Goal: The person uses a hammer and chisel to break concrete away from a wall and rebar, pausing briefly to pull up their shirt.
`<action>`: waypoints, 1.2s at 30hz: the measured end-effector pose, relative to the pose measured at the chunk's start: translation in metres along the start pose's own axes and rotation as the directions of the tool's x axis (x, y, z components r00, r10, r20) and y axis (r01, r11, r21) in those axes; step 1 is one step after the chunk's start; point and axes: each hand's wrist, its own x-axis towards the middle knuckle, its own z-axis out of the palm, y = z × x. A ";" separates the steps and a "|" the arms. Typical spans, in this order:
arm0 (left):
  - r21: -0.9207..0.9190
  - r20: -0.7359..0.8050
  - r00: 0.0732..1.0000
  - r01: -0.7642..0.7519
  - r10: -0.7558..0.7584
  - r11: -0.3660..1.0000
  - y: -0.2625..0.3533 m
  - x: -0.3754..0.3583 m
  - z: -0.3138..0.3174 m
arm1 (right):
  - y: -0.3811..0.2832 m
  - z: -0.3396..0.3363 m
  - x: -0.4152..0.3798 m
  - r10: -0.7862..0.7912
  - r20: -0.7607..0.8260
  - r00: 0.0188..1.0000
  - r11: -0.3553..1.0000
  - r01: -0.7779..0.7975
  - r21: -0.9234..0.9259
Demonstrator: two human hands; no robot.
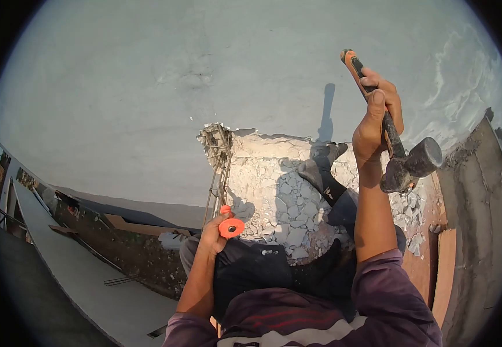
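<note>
My right hand [378, 115] is wrapped round the handle of a club hammer [423, 158], raised on the right with its head toward me. The handle is black and orange. Low in the middle, my left hand [211, 234] grips a chisel with an orange hand guard [237, 225]; the shaft is mostly hidden behind the guard and fingers. Just beyond the left hand, thin steel bars [214, 188] run up to a broken concrete corner [216, 141]. Broken concrete rubble [297, 202] lies between the bars and my outstretched leg.
A smooth grey concrete surface [146, 87] spreads ahead, casting back the hammer's shadow. My foot [311, 172] rests on the rubble. Wooden boards [445, 272] stand along the right. At lower left, a drop shows beside a long grey ledge [89, 266].
</note>
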 end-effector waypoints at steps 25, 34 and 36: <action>0.272 0.009 0.997 -0.071 0.071 0.960 0.077 0.054 0.052 | -0.019 -0.054 -0.273 0.862 0.382 0.334 0.445 -0.860 -0.252; 0.258 0.117 0.988 -0.125 0.097 0.958 0.169 0.126 0.051 | -0.008 -0.053 -0.308 0.902 0.361 0.238 0.361 -0.874 -0.325; 0.321 0.051 0.987 -0.158 0.150 0.934 0.188 0.136 0.051 | -0.013 -0.046 -0.297 0.907 0.374 0.193 0.312 -0.905 -0.291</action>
